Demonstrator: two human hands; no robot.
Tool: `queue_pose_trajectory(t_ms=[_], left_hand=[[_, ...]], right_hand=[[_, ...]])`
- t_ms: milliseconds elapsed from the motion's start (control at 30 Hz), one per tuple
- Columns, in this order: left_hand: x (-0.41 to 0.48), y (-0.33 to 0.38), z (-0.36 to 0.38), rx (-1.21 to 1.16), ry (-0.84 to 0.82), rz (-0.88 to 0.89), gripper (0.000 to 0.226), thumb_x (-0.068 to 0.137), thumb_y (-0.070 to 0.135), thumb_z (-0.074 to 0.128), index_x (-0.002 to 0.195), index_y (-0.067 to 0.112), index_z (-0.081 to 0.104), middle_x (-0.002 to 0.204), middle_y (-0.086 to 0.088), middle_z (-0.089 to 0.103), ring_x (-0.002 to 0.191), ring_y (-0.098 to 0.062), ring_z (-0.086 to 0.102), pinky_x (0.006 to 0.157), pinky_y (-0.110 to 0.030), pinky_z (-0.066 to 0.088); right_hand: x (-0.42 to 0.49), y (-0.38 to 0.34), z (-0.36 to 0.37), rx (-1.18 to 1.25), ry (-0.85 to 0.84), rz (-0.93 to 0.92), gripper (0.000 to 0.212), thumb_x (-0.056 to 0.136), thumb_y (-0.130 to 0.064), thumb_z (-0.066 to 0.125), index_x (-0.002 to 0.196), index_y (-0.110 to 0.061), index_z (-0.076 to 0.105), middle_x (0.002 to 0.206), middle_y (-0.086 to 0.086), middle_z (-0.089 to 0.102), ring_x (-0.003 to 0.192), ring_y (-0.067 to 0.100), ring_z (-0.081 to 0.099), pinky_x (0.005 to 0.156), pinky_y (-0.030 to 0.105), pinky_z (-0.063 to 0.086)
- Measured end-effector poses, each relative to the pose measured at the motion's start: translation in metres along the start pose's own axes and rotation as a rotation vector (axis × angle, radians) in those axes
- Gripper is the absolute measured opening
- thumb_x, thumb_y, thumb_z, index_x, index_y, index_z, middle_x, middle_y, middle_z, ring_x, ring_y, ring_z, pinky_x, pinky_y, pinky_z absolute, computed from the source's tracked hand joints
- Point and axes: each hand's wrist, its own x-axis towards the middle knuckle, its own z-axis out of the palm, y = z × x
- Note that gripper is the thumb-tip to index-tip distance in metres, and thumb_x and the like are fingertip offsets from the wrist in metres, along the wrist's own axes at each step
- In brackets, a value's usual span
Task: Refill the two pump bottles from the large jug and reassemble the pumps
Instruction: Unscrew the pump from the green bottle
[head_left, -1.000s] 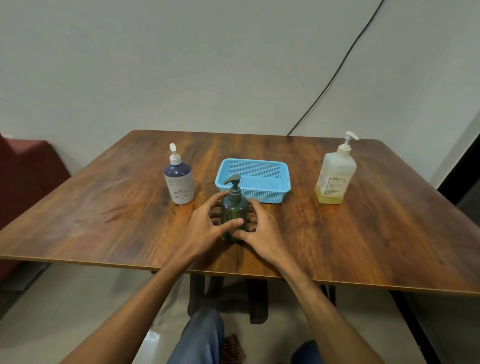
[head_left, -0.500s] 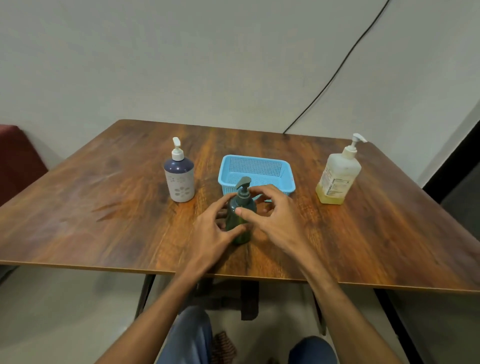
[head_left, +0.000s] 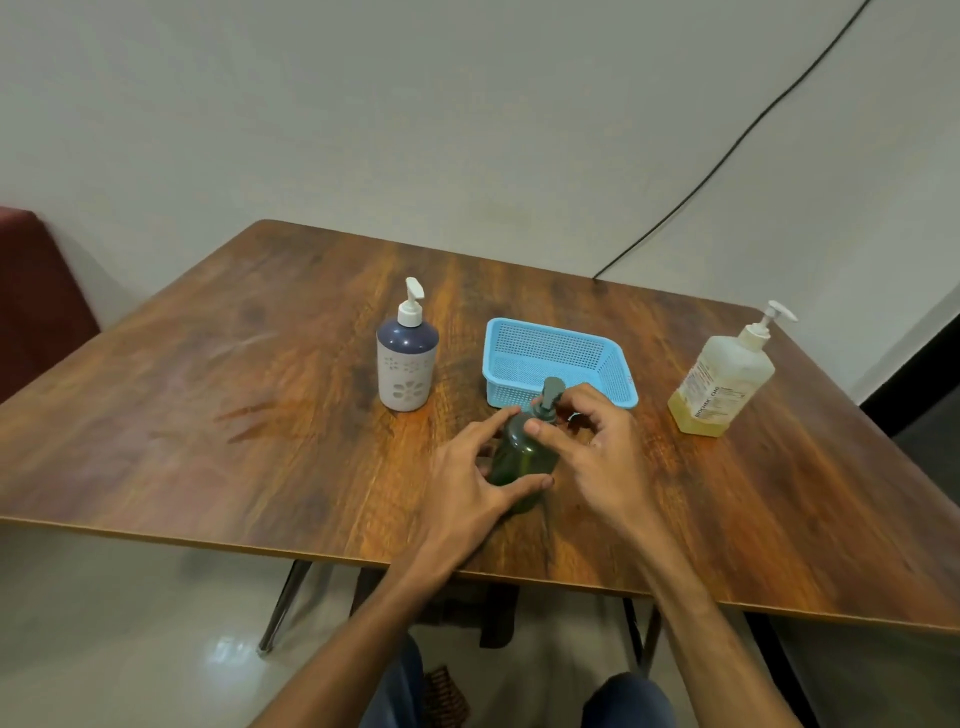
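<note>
Farthest to your left on the wooden table (head_left: 218, 415) stands the white-and-navy pump bottle (head_left: 406, 358), upright, pump fitted, well apart from both hands. Next comes your left hand (head_left: 467, 483), fingers curled round the lower body of the dark green pump bottle (head_left: 522, 457), thumb across its near side, holding it against the tabletop. The bottle stands near the table's front edge, just in front of the blue mesh basket (head_left: 558, 364); its long axis runs nearly straight up, leaning slightly away from you, and the pump spout points away and a little rightward. Your right hand (head_left: 597, 447) is the one at the neck: thumb and fingertips pinch the pump collar (head_left: 543, 413) from the right, other fingers loosely spread. Judging by that grip, unscrewing turns about the vertical axis directly under your right fingers. Far right, the large clear jug of yellowish liquid (head_left: 719, 387) stands upright, untouched, nearer your right hand.
</note>
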Motion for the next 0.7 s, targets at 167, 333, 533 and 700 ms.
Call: queue_pose_trajectory(t_ms=[167,333,533,700], left_hand=[[0.0,-0.002,-0.001,-0.002,-0.015,-0.009,0.079,0.073,0.041,0.088,0.143,0.035,0.051,0.127,0.018,0.06,0.114,0.0,0.061,0.091,-0.022,0.057],[-0.002,0.001,0.0,0.018,-0.018,-0.012,0.078,0.075,0.04,0.086,0.144,0.038,0.049,0.133,0.019,0.058,0.118,0.001,0.059,0.095,-0.024,0.057],[-0.003,0.004,0.001,-0.021,0.0,-0.037,0.084,0.071,0.046,0.086,0.145,0.031,0.05,0.134,0.01,0.062,0.116,-0.005,0.063,0.089,-0.025,0.059],[-0.006,0.006,0.001,-0.016,-0.025,-0.05,0.086,0.071,0.046,0.085,0.147,0.031,0.048,0.139,0.007,0.06,0.118,-0.003,0.062,0.093,-0.025,0.058]], right_hand=[[-0.001,0.001,-0.012,0.117,-0.164,0.089,0.047,0.085,-0.008,0.077,0.128,-0.022,0.064,0.12,-0.007,0.067,0.113,0.007,0.061,0.095,0.025,0.048],[-0.008,-0.002,0.0,0.147,0.079,0.04,0.054,0.07,-0.017,0.091,0.115,-0.022,0.063,0.11,-0.001,0.067,0.103,0.01,0.065,0.088,0.026,0.054],[-0.006,-0.007,0.003,0.198,0.159,0.029,0.039,0.078,-0.003,0.083,0.108,-0.017,0.062,0.103,-0.004,0.073,0.098,0.008,0.07,0.087,0.027,0.059],[-0.011,0.0,-0.008,0.294,0.006,0.083,0.053,0.086,-0.004,0.076,0.128,-0.028,0.055,0.12,-0.004,0.071,0.114,0.005,0.066,0.093,0.029,0.057]])
